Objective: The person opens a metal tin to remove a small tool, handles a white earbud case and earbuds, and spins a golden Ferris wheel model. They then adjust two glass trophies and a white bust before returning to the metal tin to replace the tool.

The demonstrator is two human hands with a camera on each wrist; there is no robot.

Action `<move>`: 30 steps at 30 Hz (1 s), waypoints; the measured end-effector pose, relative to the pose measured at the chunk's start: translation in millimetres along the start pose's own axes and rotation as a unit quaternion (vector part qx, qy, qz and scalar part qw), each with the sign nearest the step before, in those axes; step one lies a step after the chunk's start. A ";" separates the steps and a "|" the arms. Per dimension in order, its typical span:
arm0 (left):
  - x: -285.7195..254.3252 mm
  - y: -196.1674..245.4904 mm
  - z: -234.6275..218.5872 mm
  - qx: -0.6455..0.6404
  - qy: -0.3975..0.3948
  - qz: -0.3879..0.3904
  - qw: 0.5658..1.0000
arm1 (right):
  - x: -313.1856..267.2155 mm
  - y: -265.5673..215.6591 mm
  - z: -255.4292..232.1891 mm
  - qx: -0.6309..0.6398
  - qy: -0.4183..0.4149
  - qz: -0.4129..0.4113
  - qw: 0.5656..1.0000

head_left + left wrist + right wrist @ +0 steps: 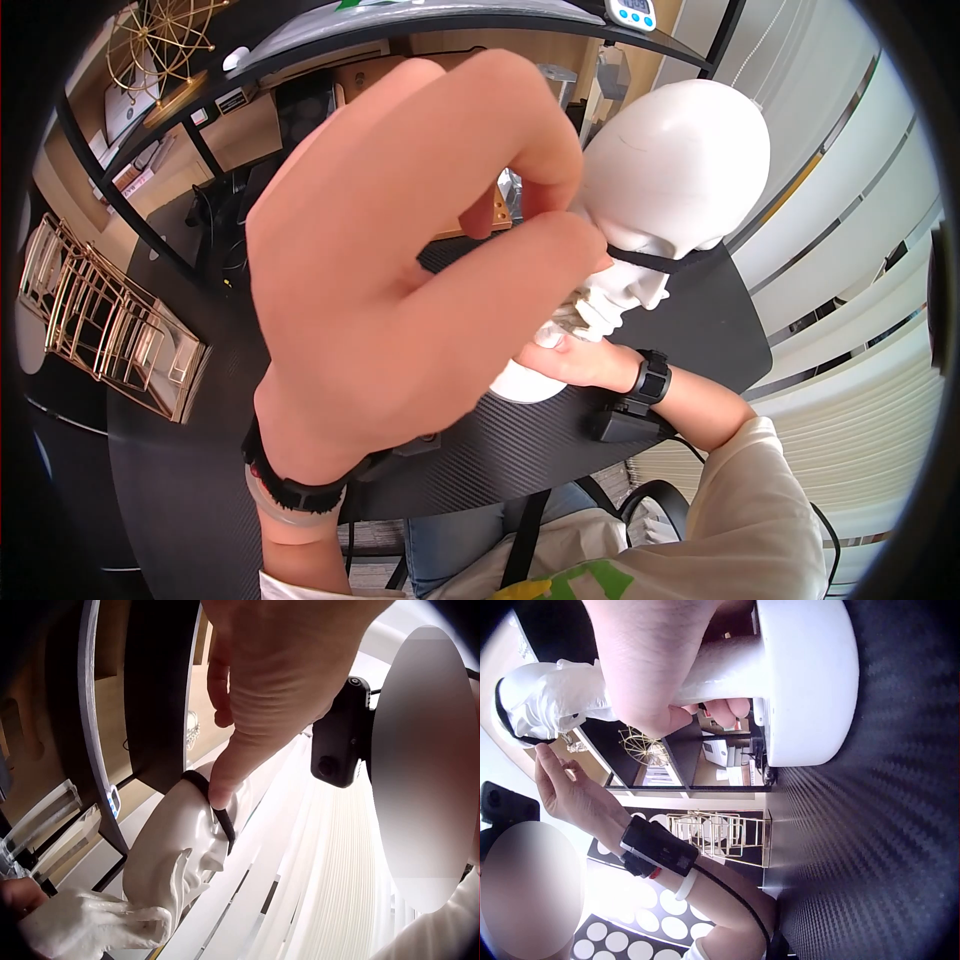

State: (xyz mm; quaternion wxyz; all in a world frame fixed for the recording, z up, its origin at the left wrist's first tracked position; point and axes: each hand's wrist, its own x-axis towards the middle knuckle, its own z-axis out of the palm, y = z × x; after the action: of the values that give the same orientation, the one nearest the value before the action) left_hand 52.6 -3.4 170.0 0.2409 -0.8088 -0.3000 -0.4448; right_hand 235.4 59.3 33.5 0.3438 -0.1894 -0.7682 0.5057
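A white head sculpture stands on the dark table, a narrow black band across its eyes. A sculpted white hand rises at its chin. My left hand is raised beside the face, pinching the band near one eye; its thumb lies over the band in the left wrist view. Lower down, my right hand grips the sculpture's white stem, fingers curled round it just above the round base. In the head view my left hand covers part of the sculpture.
On the left of the table stands a gold wire rack. A black shelf behind carries a gold wheel ornament and a small timer. White blinds hang along the right.
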 end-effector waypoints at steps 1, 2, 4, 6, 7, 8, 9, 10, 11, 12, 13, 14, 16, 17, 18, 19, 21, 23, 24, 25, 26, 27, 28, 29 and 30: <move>0.2 0.2 0.1 0.000 0.000 0.000 1.000 | -0.1 -0.6 0.2 0.006 -0.002 0.003 1.000; 0.7 0.4 0.4 -0.008 0.000 -0.004 1.000 | -0.2 -1.3 0.5 0.006 -0.002 0.003 1.000; 0.2 0.1 3.6 -0.016 0.001 -0.007 1.000 | -0.3 -2.7 1.0 -0.016 -0.008 -0.024 1.000; -2.9 -1.4 10.6 -0.078 0.033 -0.039 0.996 | 0.4 -4.4 -0.7 -0.017 -0.011 -0.009 1.000; -2.0 -0.6 9.7 -0.078 0.033 -0.039 0.996 | 0.5 -5.0 -1.2 -0.018 -0.014 0.006 1.000; -0.3 0.3 7.7 -0.071 0.020 -0.037 0.997 | 0.1 -5.3 -0.7 -0.018 -0.014 0.006 1.000; 0.6 0.9 6.6 -0.065 0.008 -0.036 0.997 | -0.5 -5.6 0.2 -0.017 -0.010 -0.002 1.000; -1.4 0.8 10.1 -0.065 0.008 -0.036 0.997 | -0.7 -5.8 1.1 -0.017 -0.006 -0.010 1.000; -4.8 0.0 16.8 -0.079 0.033 -0.040 0.995 | -0.4 -4.3 1.7 -0.016 -0.007 -0.009 1.000; -6.6 -0.5 20.4 -0.094 0.058 -0.044 0.993 | -0.3 -1.5 2.1 -0.015 -0.002 -0.011 1.000; -2.8 0.4 16.3 -0.094 0.058 -0.044 0.993 | -0.3 -0.1 2.4 -0.013 0.003 -0.012 1.000; 4.2 2.1 8.7 -0.060 0.007 -0.032 0.998 | -0.6 -0.9 2.7 -0.014 0.003 -0.012 1.000; 7.3 2.3 6.4 -0.025 -0.045 -0.020 0.998 | -1.2 -2.9 3.3 0.012 0.003 0.005 1.000; 5.1 1.2 10.4 -0.046 -0.015 -0.019 0.999 | -0.9 -3.2 2.8 0.012 0.003 0.005 1.000; 2.4 -0.2 14.6 -0.067 0.016 -0.018 0.997 | -0.2 -3.3 1.7 0.005 0.003 0.003 1.000; -1.3 -1.9 19.6 -0.067 0.016 -0.018 0.997 | 0.1 -3.5 1.2 -0.001 0.003 0.000 1.000; -7.4 -4.4 27.6 -0.096 0.082 -0.022 0.992 | 0.5 -3.9 2.0 -0.001 0.001 -0.003 1.000; -5.9 -2.4 27.1 -0.092 0.086 -0.020 0.992 | 0.5 -3.4 2.3 -0.001 -0.001 -0.006 1.000; -5.0 -1.2 26.1 -0.087 0.091 -0.018 0.992 | 0.3 -2.4 2.2 -0.001 -0.004 -0.009 1.000; -4.1 -1.1 21.8 -0.087 0.091 -0.018 0.992 | 0.3 -1.8 2.1 -0.001 -0.008 -0.012 1.000; -3.3 -1.8 14.9 -0.066 0.048 -0.018 0.997 | 0.7 -2.1 1.5 -0.001 -0.008 -0.011 1.000; -3.8 -3.0 10.4 -0.045 0.005 -0.019 0.999 | 1.7 -2.7 0.6 0.016 -0.011 0.009 1.000; -7.0 -6.4 12.4 -0.045 0.005 -0.019 0.999 | 2.1 -3.0 0.2 0.033 -0.014 0.030 0.999; -11.5 -12.0 18.1 -0.040 0.035 -0.001 0.999 | 1.7 -2.8 0.2 0.033 -0.014 0.030 0.999; -14.9 -17.7 22.3 -0.035 0.064 0.017 0.997 | 1.3 -2.4 0.3 0.040 -0.014 0.034 0.999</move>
State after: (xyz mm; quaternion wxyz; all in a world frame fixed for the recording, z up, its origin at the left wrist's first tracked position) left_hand 46.7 19.6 148.4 0.2386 -0.7915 -0.2541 -0.5020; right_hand 234.4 58.9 36.0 0.3232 -0.1943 -0.7452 0.5500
